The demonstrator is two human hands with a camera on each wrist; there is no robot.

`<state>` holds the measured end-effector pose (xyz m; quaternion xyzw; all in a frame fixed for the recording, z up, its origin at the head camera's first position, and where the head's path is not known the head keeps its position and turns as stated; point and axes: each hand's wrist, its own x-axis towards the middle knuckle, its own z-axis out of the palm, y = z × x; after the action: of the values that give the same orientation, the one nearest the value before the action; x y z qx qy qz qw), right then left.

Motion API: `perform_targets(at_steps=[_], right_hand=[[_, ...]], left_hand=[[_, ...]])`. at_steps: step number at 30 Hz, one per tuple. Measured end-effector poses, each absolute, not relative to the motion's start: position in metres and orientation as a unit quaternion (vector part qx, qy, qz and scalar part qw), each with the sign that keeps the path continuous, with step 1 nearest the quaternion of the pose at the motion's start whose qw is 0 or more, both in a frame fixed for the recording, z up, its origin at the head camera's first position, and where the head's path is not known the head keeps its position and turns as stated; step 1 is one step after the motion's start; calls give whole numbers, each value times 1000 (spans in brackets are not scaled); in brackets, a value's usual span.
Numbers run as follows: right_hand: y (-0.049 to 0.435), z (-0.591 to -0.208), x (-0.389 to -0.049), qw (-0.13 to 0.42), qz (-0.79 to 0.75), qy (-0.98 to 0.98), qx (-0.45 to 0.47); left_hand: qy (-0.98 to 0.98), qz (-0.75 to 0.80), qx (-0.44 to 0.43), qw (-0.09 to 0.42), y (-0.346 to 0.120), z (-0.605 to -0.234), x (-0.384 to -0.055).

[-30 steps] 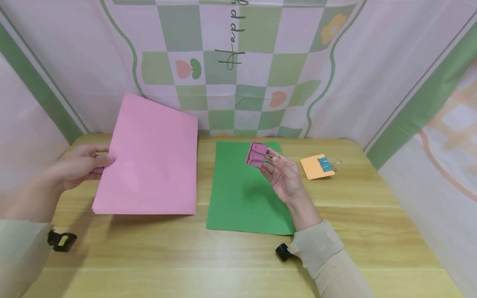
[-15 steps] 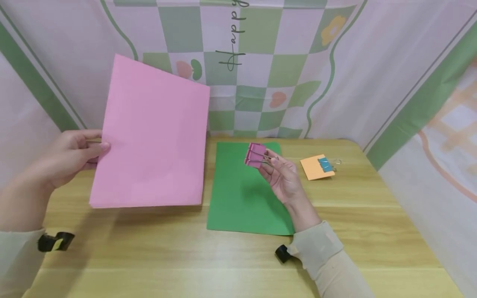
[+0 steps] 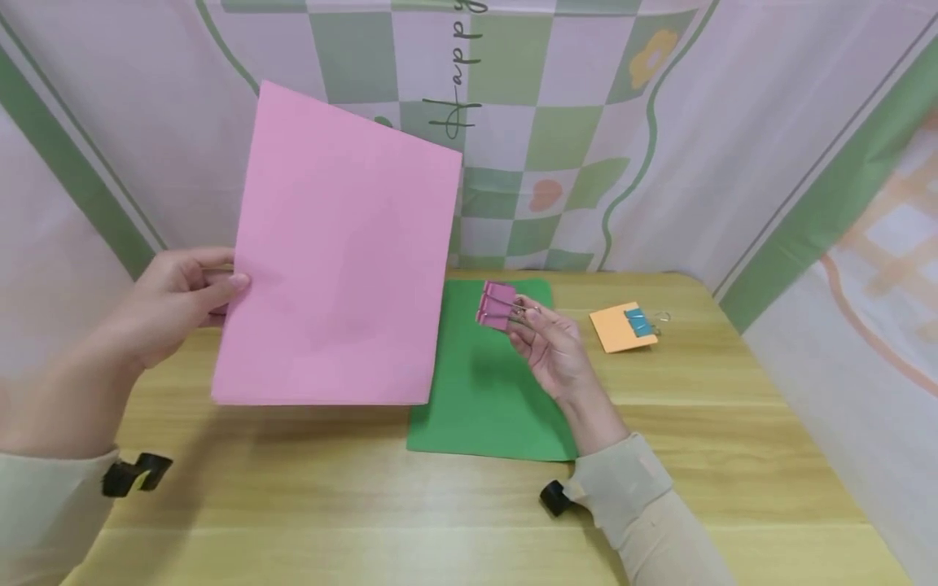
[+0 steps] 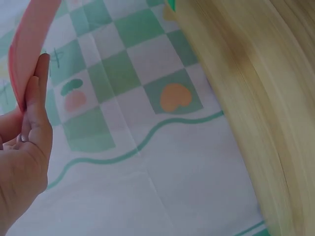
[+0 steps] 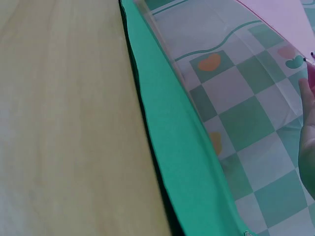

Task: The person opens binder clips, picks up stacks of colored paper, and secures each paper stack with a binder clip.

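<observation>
My left hand (image 3: 179, 301) pinches the left edge of a stack of pink paper (image 3: 340, 252), thumb in front and fingers behind. The stack is raised and tilted up over the table; in the left wrist view the pink paper (image 4: 32, 44) shows nearly edge-on above the hand (image 4: 29, 142). My right hand (image 3: 553, 350) holds a pink binder clip (image 3: 497, 305) by its wire handles, its mouth toward the paper and a short gap between them. Under that hand lies green paper (image 3: 484, 407), partly covered by the pink stack in the head view.
Orange paper squares (image 3: 612, 330) with a blue binder clip (image 3: 638, 321) on them lie at the right of the wooden table (image 3: 352, 505). A patterned curtain (image 3: 572, 73) hangs along the back and sides.
My left hand has lifted the pink paper, tilted it more upright and brought it rightward, toward the clip. My right hand has shifted only slightly left, still gripping the binder clip.
</observation>
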<state>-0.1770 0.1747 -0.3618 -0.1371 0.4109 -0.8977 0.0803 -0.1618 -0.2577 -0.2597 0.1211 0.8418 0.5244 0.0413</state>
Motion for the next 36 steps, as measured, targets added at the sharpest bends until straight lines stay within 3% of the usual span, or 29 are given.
perform_targets(at_steps=[15,36], right_hand=[[170,-360,-177,88,-894,432,-83],[165,-356,-173,103,-891,431,-103]], left_hand=[[836,528,145,35,-229,-263,-163],[813,556,165,48,-216,-269,-163]])
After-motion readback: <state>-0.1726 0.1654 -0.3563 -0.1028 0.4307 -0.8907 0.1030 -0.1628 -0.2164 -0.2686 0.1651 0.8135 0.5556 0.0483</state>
